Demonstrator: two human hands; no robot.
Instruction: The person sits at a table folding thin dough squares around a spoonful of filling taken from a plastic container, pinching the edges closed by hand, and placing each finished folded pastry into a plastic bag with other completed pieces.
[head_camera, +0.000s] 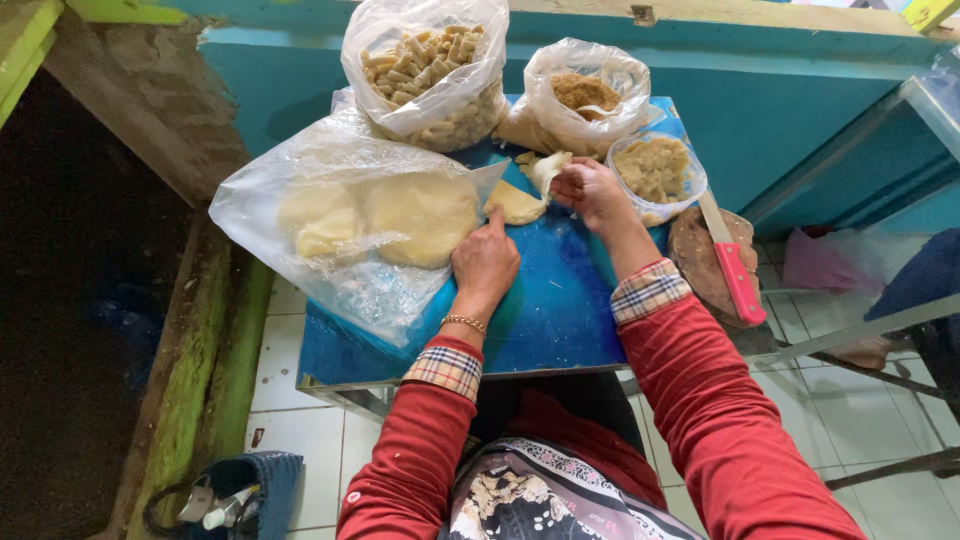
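Left hand (486, 262) forefinger pressing dough wrapper (514, 204) on blue desk (560, 300), right hand (592, 190) fingers pinching wrapper's far edge, bags crowding desk's back edge, near edge bare

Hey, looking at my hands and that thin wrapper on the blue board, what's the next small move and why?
Probably fold the lifted edge over. Your left hand pins the pale wrapper with one fingertip, and your right hand pinches its raised far edge, so it looks ready to close.

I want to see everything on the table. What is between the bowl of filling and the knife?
Nothing: in the head view the bowl and knife sit almost touching, with only a sliver of the wooden board between.
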